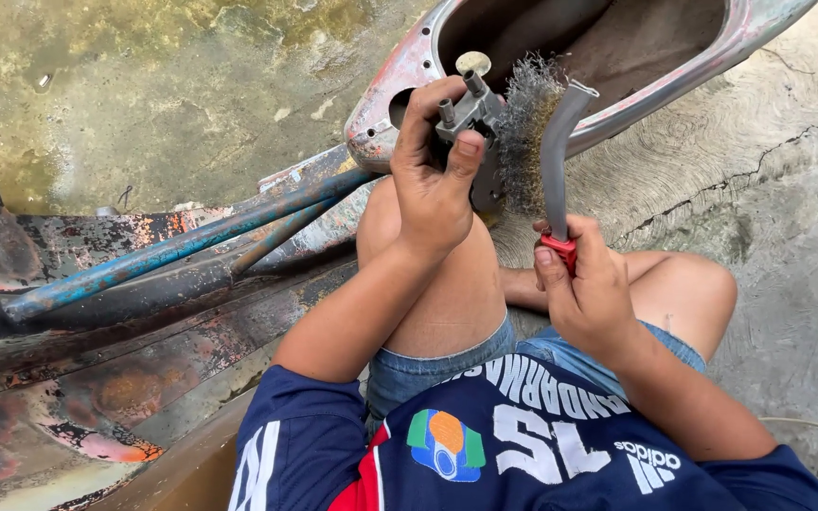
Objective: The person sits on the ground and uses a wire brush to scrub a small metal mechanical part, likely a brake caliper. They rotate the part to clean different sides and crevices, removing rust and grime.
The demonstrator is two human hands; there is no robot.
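Steel bristles of one wire brush (524,132) lay against a small grey metal part (471,112) just above the middle of the frame, and the way both were held suited scrubbing: the left hand (435,180) was clamped around the part from below, thumb pressed on its front face, lifting it clear of the bare knee (433,274) so the brush could reach its side. That part carried two short studs on top, with one pale round knob showing just behind them. The right hand (587,289), lower and to the right of centre, was closed tight on the brush's red grip (560,248), from which a curved grey handle (560,142) rose so the bristle head met the part sideways. Both hands worked over the lap, probably because the person sat low on the cracked concrete ground (769,189) with knees drawn up as a rest. Behind the hands, at the top of the frame, one worn, paint-chipped metal shell (400,80) lay open side up. Two blue, rusted tubes (191,241) ran from the left edge toward the centre across one scorched, rusty metal panel (97,378) filling the lower left. A thin pale cord (807,423) crossed the lower right corner.
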